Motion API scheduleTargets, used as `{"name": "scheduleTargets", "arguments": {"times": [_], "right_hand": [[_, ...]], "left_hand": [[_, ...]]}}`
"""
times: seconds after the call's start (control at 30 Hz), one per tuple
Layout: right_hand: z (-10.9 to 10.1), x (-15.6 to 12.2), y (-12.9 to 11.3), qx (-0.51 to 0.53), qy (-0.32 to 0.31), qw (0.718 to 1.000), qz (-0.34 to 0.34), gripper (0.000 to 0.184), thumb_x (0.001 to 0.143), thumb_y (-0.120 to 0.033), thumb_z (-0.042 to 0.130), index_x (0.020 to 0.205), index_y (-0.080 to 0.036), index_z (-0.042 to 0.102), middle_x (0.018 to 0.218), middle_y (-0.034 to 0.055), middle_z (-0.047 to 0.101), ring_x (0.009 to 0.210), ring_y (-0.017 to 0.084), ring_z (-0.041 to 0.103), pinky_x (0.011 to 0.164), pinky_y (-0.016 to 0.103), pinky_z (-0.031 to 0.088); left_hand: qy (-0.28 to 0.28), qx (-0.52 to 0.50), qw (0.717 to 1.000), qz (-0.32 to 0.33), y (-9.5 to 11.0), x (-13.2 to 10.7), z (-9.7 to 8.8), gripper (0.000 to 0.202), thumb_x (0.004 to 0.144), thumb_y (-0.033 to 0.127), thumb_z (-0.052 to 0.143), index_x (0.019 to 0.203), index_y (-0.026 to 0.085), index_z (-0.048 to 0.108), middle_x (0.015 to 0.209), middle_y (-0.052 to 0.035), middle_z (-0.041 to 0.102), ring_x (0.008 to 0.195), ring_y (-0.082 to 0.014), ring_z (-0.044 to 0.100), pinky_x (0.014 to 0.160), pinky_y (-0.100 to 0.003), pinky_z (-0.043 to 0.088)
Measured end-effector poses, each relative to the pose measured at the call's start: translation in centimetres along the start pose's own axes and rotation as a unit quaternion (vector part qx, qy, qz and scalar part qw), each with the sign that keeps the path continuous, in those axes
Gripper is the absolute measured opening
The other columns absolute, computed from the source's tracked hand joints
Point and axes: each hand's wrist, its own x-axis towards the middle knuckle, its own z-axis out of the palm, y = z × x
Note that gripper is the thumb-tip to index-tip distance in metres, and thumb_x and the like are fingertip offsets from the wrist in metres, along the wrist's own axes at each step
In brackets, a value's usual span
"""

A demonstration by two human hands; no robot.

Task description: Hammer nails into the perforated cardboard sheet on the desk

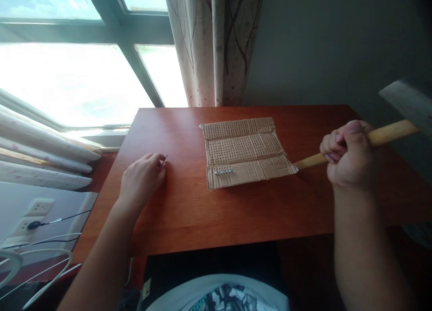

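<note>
My right hand [349, 153] is closed round the wooden handle of a hammer [391, 133], raised above the right side of the table. Its pale metal head is at the upper right and runs partly out of view; the handle's lower end reaches the corner of the cardboard. Over the table's left side, my left hand [143, 176] pinches a thin nail [164, 159] between its fingertips. Between my hands lies a creased sheet of corrugated cardboard [263, 167], punched with many small holes. A short row of silvery nails [223, 171] stands at its near left edge.
The reddish wooden table [182, 221] has its near edge close to my body. A window [74, 81] and a curtain [202, 45] are behind and to the left. Wall sockets [30, 221] with a plug and several cables are at the lower left.
</note>
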Motion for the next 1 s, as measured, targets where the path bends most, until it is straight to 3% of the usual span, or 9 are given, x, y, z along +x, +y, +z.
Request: {"name": "scheduleTargets", "arguments": {"times": [0.1, 0.17, 0.33, 0.43, 0.53, 0.67, 0.83, 1.0], "right_hand": [[0.4, -0.1, 0.0, 0.002, -0.005, 1.000, 0.006, 0.033, 0.084, -0.037, 0.064, 0.059, -0.026, 0.045, 0.044, -0.0079, 0.030, 0.036, 0.008, 0.027, 0.042, 0.030, 0.020], [0.6, 0.0, 0.3, 0.030, -0.012, 0.999, 0.000, 0.034, 0.082, -0.036, 0.068, 0.059, -0.024, 0.046, 0.043, -0.0083, 0.031, 0.035, 0.007, 0.026, 0.040, 0.029, 0.018], [0.8, 0.2, 1.4, 0.102, -0.026, 0.994, -0.017, 0.036, 0.078, -0.035, 0.074, 0.058, -0.021, 0.048, 0.042, -0.0094, 0.034, 0.033, 0.005, 0.026, 0.036, 0.026, 0.013], [0.7, 0.2, 1.6, 0.105, -0.029, 0.994, -0.021, 0.035, 0.078, -0.033, 0.075, 0.058, -0.020, 0.049, 0.042, -0.0095, 0.035, 0.032, 0.005, 0.028, 0.036, 0.025, 0.015], [0.8, 0.1, 1.5, 0.104, -0.023, 0.994, -0.021, 0.034, 0.078, -0.033, 0.075, 0.058, -0.020, 0.050, 0.042, -0.0094, 0.035, 0.032, 0.005, 0.027, 0.036, 0.024, 0.015], [0.8, -0.1, 1.4, 0.104, -0.013, 0.994, -0.017, 0.034, 0.077, -0.034, 0.075, 0.058, -0.019, 0.050, 0.043, -0.0093, 0.037, 0.033, 0.004, 0.027, 0.036, 0.024, 0.016], [0.7, -0.3, 1.5, 0.107, -0.019, 0.994, -0.021, 0.035, 0.078, -0.033, 0.075, 0.058, -0.019, 0.050, 0.043, -0.0091, 0.036, 0.033, 0.005, 0.028, 0.037, 0.024, 0.015], [0.8, -0.2, 1.5, 0.106, -0.021, 0.994, -0.020, 0.036, 0.078, -0.033, 0.076, 0.058, -0.019, 0.050, 0.043, -0.0092, 0.036, 0.033, 0.005, 0.028, 0.037, 0.024, 0.016]], "left_hand": [[0.032, -0.139, 0.990, 0.011, 0.5, -0.1, 0.5, 0.026, 0.089, 0.039, 0.054, 0.095, 0.022, 0.073, 0.089, -0.0066, 0.075, 0.078, -0.0234, 0.068, 0.067, -0.032, 0.049], [0.052, -0.267, 0.962, 0.004, 1.3, -0.4, 0.6, 0.026, 0.087, 0.043, 0.061, 0.089, 0.021, 0.073, 0.084, -0.0053, 0.075, 0.075, -0.0204, 0.068, 0.068, -0.030, 0.051], [0.076, -0.568, 0.819, -0.038, 5.5, -1.7, -0.5, 0.025, 0.076, 0.038, 0.080, 0.088, 0.016, 0.074, 0.088, -0.0057, 0.077, 0.076, -0.0173, 0.070, 0.072, -0.028, 0.058], [0.102, -0.625, 0.774, -0.034, 8.0, -2.8, -1.6, 0.021, 0.073, 0.029, 0.084, 0.086, 0.017, 0.075, 0.088, -0.0042, 0.077, 0.073, -0.0144, 0.069, 0.070, -0.026, 0.058], [0.098, -0.619, 0.779, 0.017, 9.4, -3.4, -1.9, 0.013, 0.077, 0.026, 0.082, 0.085, 0.018, 0.076, 0.085, -0.0035, 0.076, 0.075, -0.0145, 0.069, 0.072, -0.026, 0.057], [0.089, -0.581, 0.805, 0.085, 9.6, -3.4, -1.1, 0.009, 0.082, 0.026, 0.077, 0.088, 0.019, 0.077, 0.086, -0.0049, 0.076, 0.075, -0.0152, 0.067, 0.072, -0.028, 0.055], [0.101, -0.539, 0.831, 0.095, 9.4, -3.3, -0.4, 0.011, 0.085, 0.027, 0.075, 0.092, 0.019, 0.077, 0.081, -0.0052, 0.074, 0.066, -0.0127, 0.059, 0.059, -0.025, 0.047], [0.103, -0.527, 0.837, 0.108, 9.6, -3.3, -0.4, 0.010, 0.086, 0.026, 0.074, 0.092, 0.019, 0.076, 0.079, -0.0046, 0.072, 0.064, -0.0123, 0.056, 0.058, -0.026, 0.044]]}}
